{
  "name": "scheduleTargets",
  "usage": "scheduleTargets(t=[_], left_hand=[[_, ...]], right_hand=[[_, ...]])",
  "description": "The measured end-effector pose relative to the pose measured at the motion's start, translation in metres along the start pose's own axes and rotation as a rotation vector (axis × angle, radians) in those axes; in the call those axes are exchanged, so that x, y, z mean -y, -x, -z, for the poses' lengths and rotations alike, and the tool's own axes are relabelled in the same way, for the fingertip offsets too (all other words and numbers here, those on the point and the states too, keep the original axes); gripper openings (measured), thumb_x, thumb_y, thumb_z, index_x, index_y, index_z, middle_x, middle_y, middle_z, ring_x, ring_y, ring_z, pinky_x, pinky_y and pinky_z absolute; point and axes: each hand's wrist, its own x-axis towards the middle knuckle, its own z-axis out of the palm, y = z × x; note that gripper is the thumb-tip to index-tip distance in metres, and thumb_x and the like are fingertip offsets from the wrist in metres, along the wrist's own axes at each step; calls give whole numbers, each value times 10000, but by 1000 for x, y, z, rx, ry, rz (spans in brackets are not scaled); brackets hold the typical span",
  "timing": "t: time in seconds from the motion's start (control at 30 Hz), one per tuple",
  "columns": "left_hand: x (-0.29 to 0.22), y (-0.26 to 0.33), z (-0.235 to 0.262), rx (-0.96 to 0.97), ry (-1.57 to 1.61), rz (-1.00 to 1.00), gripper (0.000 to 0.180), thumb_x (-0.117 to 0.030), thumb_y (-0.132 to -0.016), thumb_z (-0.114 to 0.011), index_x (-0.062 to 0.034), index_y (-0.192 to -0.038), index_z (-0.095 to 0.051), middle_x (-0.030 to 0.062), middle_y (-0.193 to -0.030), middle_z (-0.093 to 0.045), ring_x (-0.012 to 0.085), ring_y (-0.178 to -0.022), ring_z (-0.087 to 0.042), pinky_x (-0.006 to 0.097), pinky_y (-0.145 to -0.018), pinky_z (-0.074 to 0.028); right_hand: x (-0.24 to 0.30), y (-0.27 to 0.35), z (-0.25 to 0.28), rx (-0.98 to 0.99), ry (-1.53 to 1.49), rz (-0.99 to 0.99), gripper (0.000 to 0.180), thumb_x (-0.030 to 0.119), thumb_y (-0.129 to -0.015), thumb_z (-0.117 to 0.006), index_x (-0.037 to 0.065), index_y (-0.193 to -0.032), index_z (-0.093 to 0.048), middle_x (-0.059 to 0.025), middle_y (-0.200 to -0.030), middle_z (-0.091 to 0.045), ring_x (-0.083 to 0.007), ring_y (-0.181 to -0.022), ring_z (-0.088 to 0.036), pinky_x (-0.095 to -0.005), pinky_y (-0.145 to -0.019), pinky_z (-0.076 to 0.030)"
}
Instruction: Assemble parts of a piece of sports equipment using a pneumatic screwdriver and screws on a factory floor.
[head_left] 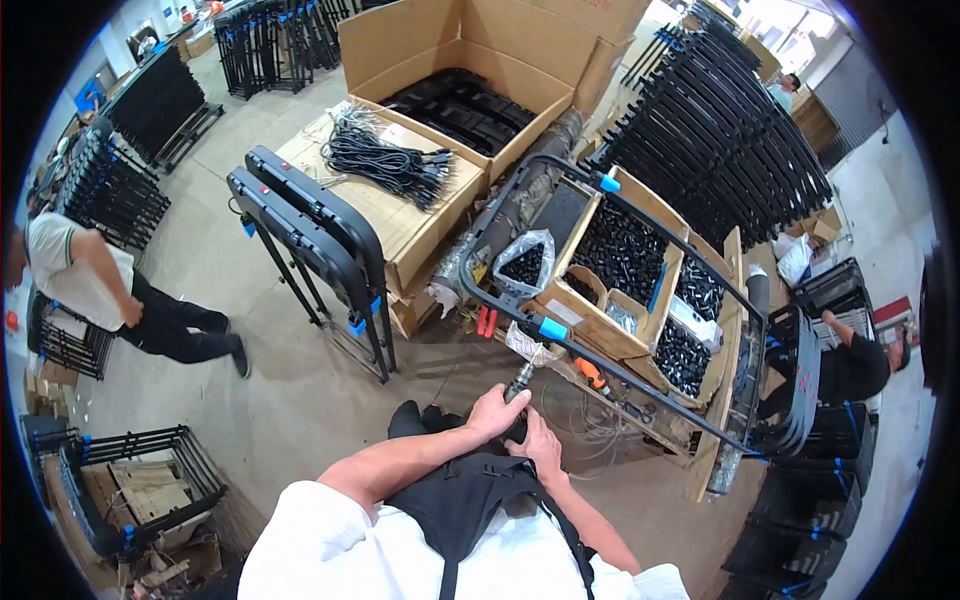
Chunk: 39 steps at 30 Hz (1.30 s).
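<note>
Both my hands are in front of my body, wrapped round a dark power driver [519,384] with a metallic front end. My left hand [494,412] grips it just behind that front end. Closer to my body, my right hand [541,444] is closed round its dark rear part, which the fingers mostly hide. The driver's tip points up at the near edge of the bench, by a small white packet [526,342]. Above it, a black tubular frame [484,297] with blue clips [552,328] lies across the bench. An orange-and-black tool [590,375] lies right of the tip.
Wooden bins [610,322] of black fittings stand inside the frame, beside a plastic bag [525,262] of small black parts. Red-handled pliers [487,321] are at the bench edge. Folded black units [310,220] and bundled cables [385,155] are to the left. One person [85,260] walks at far left; another [860,360] is at right.
</note>
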Motion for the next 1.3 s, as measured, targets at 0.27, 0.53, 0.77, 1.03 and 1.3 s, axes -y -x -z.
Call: scheduleTargets(t=[0.27,0.53,0.77,1.03,1.3], left_hand=[[-2,-6,-13,-18,29,-33,650,-593,-997,-638,45,-1120,-674,263,-1035,-742,391,-1014,-733,480,-901,-550],[-2,-9,-14,-70,39,-46,633,-587,-994,-643,32,-1121,-690,257,-1039,-748,393,-1025,-733,476,-907,-548],[-18,-8,-1,-65,-7,22,685,-629,-940,-660,35,-1100,-699,312,-1088,-736,455,-1078,-725,533,-916,-558],[-17,-18,-16,-11,-13,-30,652,-633,-976,-632,5,-1111,-655,294,-1072,-737,460,-1043,-726,545,-892,-566],[-25,-22,-8,26,-36,-4,669,-627,-999,-598,9,-1206,-621,278,-1147,-733,446,-1096,-718,532,-950,-550]], right_hand=[[-1,-3,14,-26,18,2,862,286,-750,-861,69,-1497,-489,-200,-1263,-695,-417,-1113,-703,-488,-964,-572],[-6,-8,13,-40,16,46,865,275,-749,-860,68,-1504,-491,-210,-1226,-702,-425,-1081,-709,-504,-933,-580],[1,-19,22,59,-96,6,876,339,-765,-851,66,-1511,-482,-240,-1324,-697,-450,-1153,-699,-524,-964,-565],[-3,-22,26,75,-84,-134,1067,368,-696,-877,161,-1606,-360,-284,-1222,-721,-493,-1145,-688,-553,-983,-543],[-26,-42,9,90,41,-130,1117,338,-684,-878,143,-1626,-309,-302,-1179,-725,-517,-1120,-679,-563,-962,-532]])
